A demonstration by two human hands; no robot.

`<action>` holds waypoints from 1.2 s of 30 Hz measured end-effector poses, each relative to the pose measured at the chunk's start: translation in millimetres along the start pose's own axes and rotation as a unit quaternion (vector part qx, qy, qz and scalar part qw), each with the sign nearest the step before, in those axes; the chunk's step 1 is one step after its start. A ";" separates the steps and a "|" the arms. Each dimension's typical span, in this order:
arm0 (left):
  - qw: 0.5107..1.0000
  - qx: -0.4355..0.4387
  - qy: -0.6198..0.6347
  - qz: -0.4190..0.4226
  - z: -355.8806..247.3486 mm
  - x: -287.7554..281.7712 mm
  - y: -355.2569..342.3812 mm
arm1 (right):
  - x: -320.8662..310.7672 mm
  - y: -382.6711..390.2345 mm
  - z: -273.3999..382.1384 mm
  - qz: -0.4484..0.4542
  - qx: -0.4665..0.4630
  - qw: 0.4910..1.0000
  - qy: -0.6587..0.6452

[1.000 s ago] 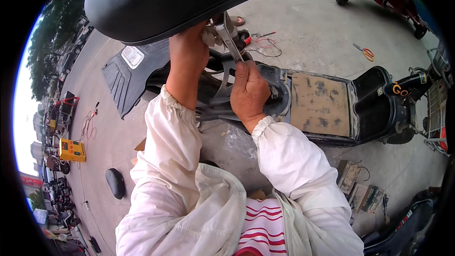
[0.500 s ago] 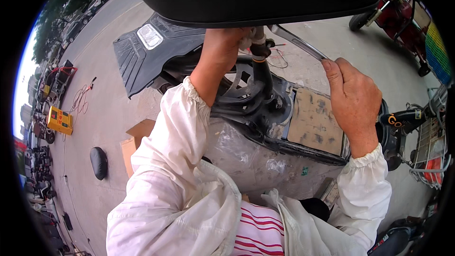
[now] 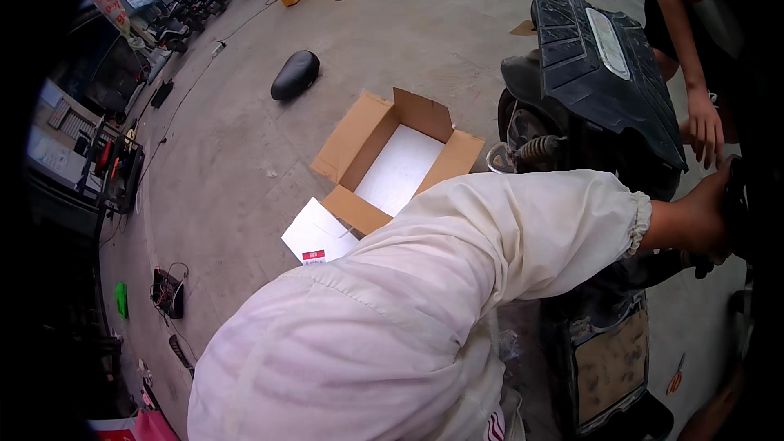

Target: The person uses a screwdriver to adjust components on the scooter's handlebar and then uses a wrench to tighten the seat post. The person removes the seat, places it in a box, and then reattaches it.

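Head view, left hand (image 3: pixel 704 216): bare, out of a baggy white cloth sleeve (image 3: pixel 563 220). It was at 3 o'clock, at a dark thing (image 3: pixel 737 204) by the rim. Its fingers were in shadow, so I could not tell if they were open or closed.
Right hand: a blurry brown patch (image 3: pixel 719 404) was at 4 o'clock. I could not tell if it was this hand, or how its fingers were.
Black scooter (image 3: pixel 618 151): its ridged plastic cover (image 3: pixel 572 57) was at 2 o'clock, its flat tan floor board (image 3: pixel 611 359) at 4.
Other person's hand (image 3: pixel 704 126): near 3 o'clock, just above the left hand, fingers hanging down.
Box: an open brown cardboard box (image 3: pixel 351 139) sat near the middle.
Ground: a black oval pad (image 3: pixel 295 76) lay at 11 o'clock, orange-handled scissors (image 3: pixel 675 377) at 4.
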State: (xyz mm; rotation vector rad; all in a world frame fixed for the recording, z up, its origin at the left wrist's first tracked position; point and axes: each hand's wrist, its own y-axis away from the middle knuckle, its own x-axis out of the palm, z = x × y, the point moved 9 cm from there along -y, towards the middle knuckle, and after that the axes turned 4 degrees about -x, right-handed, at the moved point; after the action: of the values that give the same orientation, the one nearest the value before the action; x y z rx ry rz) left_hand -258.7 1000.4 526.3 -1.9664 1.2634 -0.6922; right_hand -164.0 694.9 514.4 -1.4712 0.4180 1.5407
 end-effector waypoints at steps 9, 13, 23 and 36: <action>0.998 -0.048 -0.046 0.022 -12.3 4.5 -7.3 | 156.4 40.1 164.3 -0.213 0.205 0.812 -0.504; 0.964 -0.238 0.076 0.088 5.3 7.5 8.1 | 114.7 62.7 143.1 -0.296 0.102 0.888 -0.338; 0.957 -0.176 0.201 0.109 -6.6 16.3 10.9 | -60.9 55.6 141.6 -0.213 -0.076 0.968 0.107; 0.946 -0.147 0.209 0.198 -18.5 26.7 4.4 | -77.8 39.1 187.9 -0.098 -0.126 0.919 0.361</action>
State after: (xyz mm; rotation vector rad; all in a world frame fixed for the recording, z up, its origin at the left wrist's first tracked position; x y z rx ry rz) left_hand -264.5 969.6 536.1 -1.7518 2.0555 -0.7701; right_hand -318.4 790.6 613.7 -2.2051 0.4838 0.8690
